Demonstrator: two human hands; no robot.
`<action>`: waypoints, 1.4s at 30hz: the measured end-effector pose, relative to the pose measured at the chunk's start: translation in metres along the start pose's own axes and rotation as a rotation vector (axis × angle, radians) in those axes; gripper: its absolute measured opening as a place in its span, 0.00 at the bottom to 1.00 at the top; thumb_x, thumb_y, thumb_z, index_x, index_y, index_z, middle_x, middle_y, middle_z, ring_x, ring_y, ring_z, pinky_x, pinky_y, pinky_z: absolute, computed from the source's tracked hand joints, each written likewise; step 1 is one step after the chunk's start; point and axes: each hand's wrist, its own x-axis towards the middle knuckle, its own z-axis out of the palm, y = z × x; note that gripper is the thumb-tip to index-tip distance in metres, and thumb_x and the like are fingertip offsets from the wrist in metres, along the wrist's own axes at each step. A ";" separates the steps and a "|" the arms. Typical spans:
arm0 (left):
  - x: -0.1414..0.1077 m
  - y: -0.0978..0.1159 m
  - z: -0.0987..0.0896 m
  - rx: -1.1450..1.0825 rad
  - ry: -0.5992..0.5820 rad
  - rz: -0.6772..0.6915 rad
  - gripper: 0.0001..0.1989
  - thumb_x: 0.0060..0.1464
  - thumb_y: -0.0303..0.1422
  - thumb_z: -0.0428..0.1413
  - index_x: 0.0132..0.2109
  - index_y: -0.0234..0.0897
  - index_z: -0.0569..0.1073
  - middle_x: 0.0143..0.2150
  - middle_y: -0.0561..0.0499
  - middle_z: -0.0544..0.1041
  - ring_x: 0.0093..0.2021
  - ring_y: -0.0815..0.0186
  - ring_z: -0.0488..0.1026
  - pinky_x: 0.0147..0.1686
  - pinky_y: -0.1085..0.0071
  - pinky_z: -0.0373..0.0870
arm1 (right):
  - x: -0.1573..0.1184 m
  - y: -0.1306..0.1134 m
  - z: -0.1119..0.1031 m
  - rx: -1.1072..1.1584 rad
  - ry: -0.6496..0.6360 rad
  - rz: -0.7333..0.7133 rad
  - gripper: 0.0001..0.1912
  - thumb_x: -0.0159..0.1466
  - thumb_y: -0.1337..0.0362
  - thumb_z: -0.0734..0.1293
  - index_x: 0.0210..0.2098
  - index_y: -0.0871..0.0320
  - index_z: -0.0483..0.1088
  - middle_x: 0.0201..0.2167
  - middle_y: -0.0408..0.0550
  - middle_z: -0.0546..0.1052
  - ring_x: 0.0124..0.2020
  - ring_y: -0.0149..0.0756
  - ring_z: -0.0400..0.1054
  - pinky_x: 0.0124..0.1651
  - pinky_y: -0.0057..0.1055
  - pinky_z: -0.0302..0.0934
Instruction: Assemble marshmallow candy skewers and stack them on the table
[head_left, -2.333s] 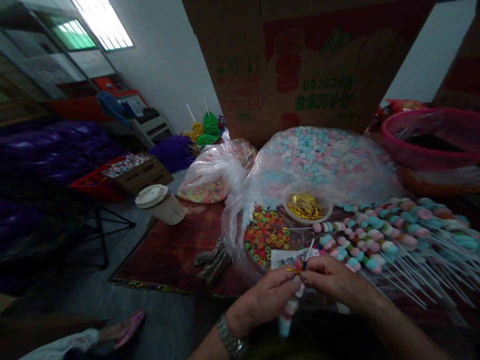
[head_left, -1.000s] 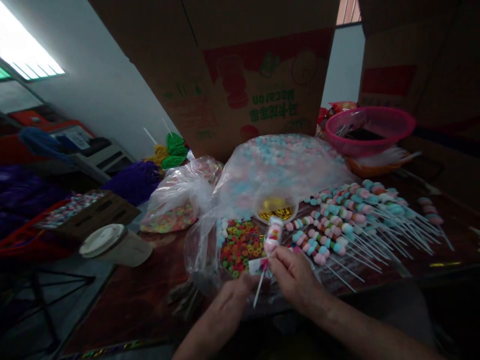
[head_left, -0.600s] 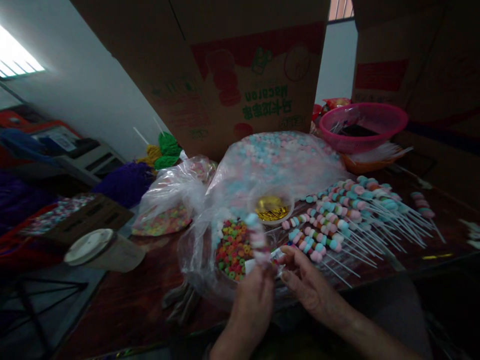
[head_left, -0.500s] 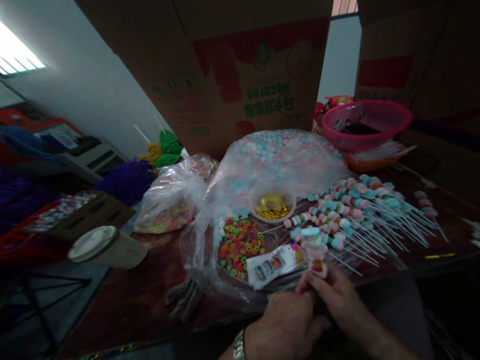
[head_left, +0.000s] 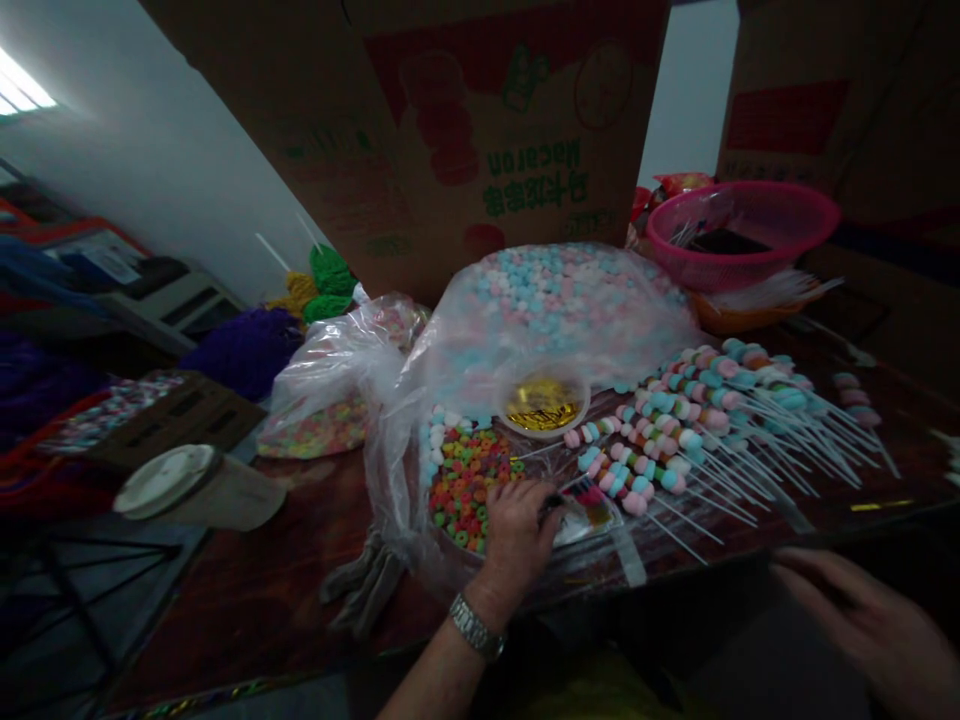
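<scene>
My left hand [head_left: 519,530], with a metal watch at its wrist, reaches over a small stack of printed plastic bags [head_left: 592,520]. Its thumb and fingers are bent together at the left end of the bags, gripping there; the fingertips partly hide what they pinch. Just left of it lie colourful ring candies [head_left: 469,475] on clear plastic. To the right, marshmallow skewers [head_left: 652,440] with white sticks lie piled. My right hand [head_left: 870,620] is at the lower right, off the table's front edge, its fingers stretched out and nothing visible in them.
Behind stand a tub of gold ties [head_left: 544,405], a big bag of marshmallows [head_left: 555,300] and a cardboard box [head_left: 480,130]. A pink basket [head_left: 739,270] stands at the back right. On the left are a lidded cup [head_left: 202,490] and grey gloves [head_left: 364,585].
My hands were together holding a wrapped marshmallow skewer; it is no longer in view in them. The left hand moved left onto the bags, the right hand away to the right.
</scene>
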 end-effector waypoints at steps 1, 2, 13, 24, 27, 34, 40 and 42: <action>-0.004 -0.002 0.002 -0.029 0.045 0.023 0.06 0.51 0.27 0.55 0.38 0.37 0.73 0.38 0.50 0.76 0.42 0.61 0.69 0.47 0.61 0.57 | 0.012 -0.022 0.023 0.009 -0.053 -0.118 0.17 0.59 0.48 0.64 0.33 0.56 0.72 0.33 0.51 0.75 0.33 0.42 0.70 0.35 0.36 0.66; -0.007 -0.004 0.002 -0.049 0.078 0.040 0.05 0.50 0.26 0.55 0.37 0.37 0.73 0.37 0.50 0.76 0.41 0.61 0.69 0.47 0.61 0.57 | 0.023 -0.044 0.046 0.002 -0.105 -0.243 0.14 0.62 0.54 0.62 0.37 0.57 0.71 0.36 0.52 0.74 0.37 0.42 0.69 0.39 0.36 0.65; -0.008 -0.004 0.002 0.052 0.043 0.046 0.12 0.52 0.28 0.54 0.45 0.36 0.71 0.40 0.46 0.76 0.41 0.58 0.69 0.43 0.60 0.60 | 0.064 -0.113 0.147 -0.491 -0.249 -0.829 0.08 0.60 0.73 0.62 0.25 0.59 0.68 0.25 0.48 0.69 0.33 0.40 0.60 0.40 0.39 0.51; -0.006 0.011 -0.026 0.063 0.141 0.131 0.31 0.48 0.38 0.59 0.58 0.34 0.62 0.51 0.37 0.71 0.51 0.48 0.65 0.51 0.51 0.57 | 0.064 -0.097 0.060 -0.411 0.188 -0.763 0.13 0.65 0.69 0.59 0.49 0.56 0.64 0.50 0.55 0.67 0.53 0.53 0.55 0.50 0.49 0.46; -0.003 0.040 -0.046 -0.104 0.118 0.293 0.34 0.44 0.42 0.61 0.58 0.36 0.62 0.58 0.38 0.63 0.58 0.47 0.57 0.59 0.51 0.47 | 0.037 -0.113 0.052 -0.116 -0.161 -0.847 0.11 0.64 0.72 0.55 0.44 0.57 0.62 0.37 0.48 0.71 0.43 0.43 0.61 0.50 0.46 0.48; -0.004 0.059 -0.044 -0.657 -0.256 -0.059 0.04 0.48 0.30 0.56 0.29 0.35 0.69 0.26 0.53 0.70 0.28 0.69 0.67 0.30 0.75 0.63 | 0.024 -0.123 0.069 0.170 -0.168 -0.596 0.09 0.66 0.72 0.54 0.28 0.57 0.56 0.24 0.42 0.61 0.29 0.34 0.57 0.34 0.31 0.51; -0.004 0.051 -0.042 -0.643 -0.283 -0.204 0.05 0.48 0.33 0.56 0.30 0.34 0.70 0.25 0.53 0.70 0.27 0.68 0.65 0.27 0.76 0.60 | 0.031 -0.103 0.088 0.089 -0.037 -0.600 0.13 0.67 0.70 0.54 0.26 0.57 0.52 0.22 0.41 0.59 0.27 0.32 0.55 0.31 0.30 0.47; -0.003 0.053 -0.048 -0.467 -0.239 -0.089 0.06 0.46 0.30 0.57 0.35 0.35 0.73 0.31 0.51 0.73 0.33 0.64 0.67 0.33 0.72 0.61 | 0.032 -0.101 0.090 0.041 0.008 -0.658 0.13 0.68 0.69 0.54 0.26 0.58 0.52 0.22 0.41 0.58 0.26 0.32 0.54 0.32 0.31 0.46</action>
